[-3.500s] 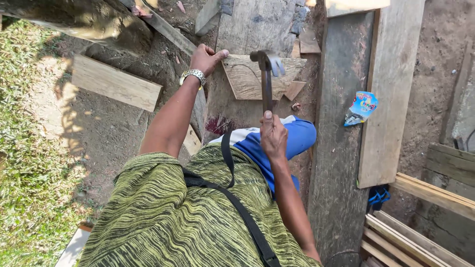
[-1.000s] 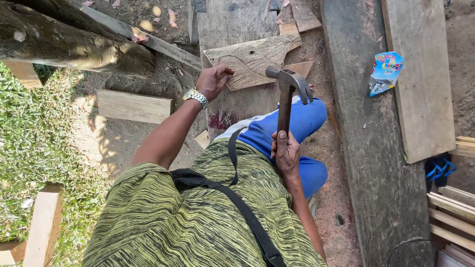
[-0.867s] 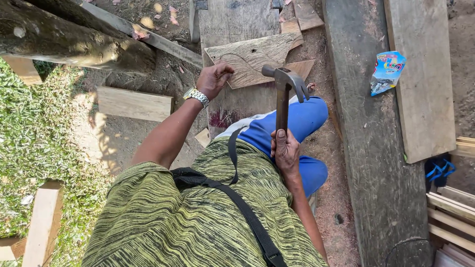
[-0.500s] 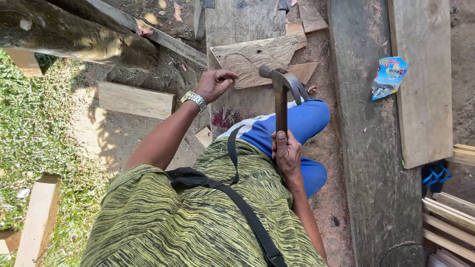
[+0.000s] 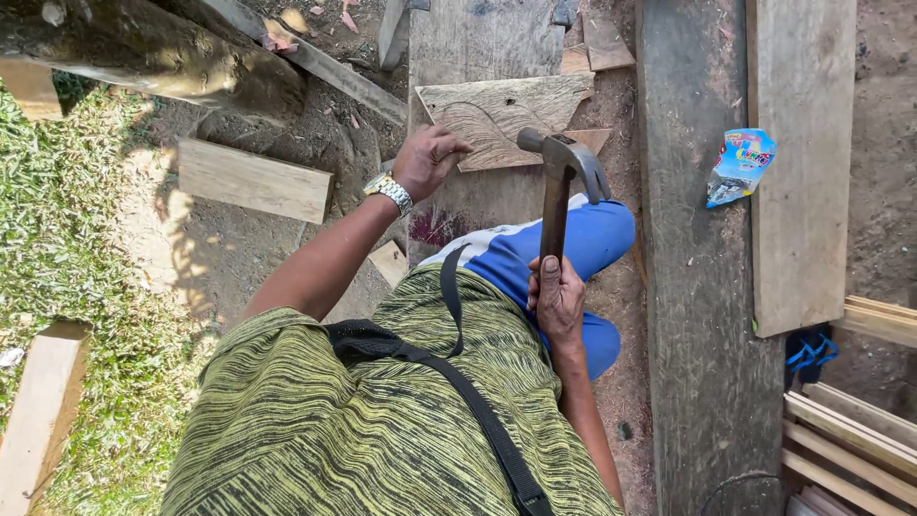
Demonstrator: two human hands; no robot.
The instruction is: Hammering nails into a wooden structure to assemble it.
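Strong daylight outdoors. Hard sun on grass (image 5: 57,239) and bare ground (image 5: 191,248) at left; sharp-edged shadow patches there. Boards (image 5: 802,172) at right evenly lit, slightly washed out. Focus sharp throughout, no motion blur. Mild wide-angle stretching toward frame edges.

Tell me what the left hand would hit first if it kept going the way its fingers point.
Most likely the cut wooden piece: the left hand already has its fingers at that piece's near-left edge, pointing across it. Whether they touch it is unclear from above.
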